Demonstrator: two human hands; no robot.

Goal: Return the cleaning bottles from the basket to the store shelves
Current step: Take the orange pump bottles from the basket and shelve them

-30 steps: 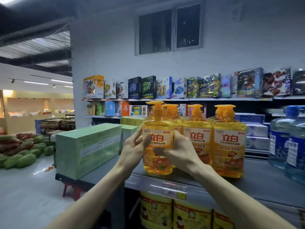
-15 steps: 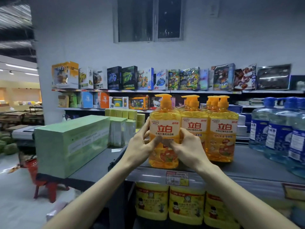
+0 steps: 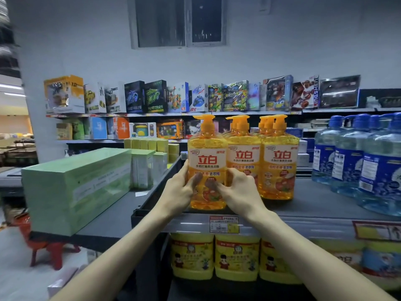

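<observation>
As left hand [image 3: 180,190] and right hand [image 3: 236,192] clasp the orange bottle [image 3: 207,161], it stands on the shelf [image 3: 314,205]. Likely aligning the row [image 3: 277,161].

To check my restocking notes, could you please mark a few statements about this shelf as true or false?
1. The left hand and the right hand both grip the leftmost orange dish-soap bottle. True.
2. That bottle lies on its side. False: it is upright, with its pump on top.
3. Blue-capped water jugs stand to the right of the other orange bottles. True.
4. The large green box sits to the right of the water jugs. False: it sits to the left of the held bottle.
5. Yellow tubs stand on the level below. True.
</observation>
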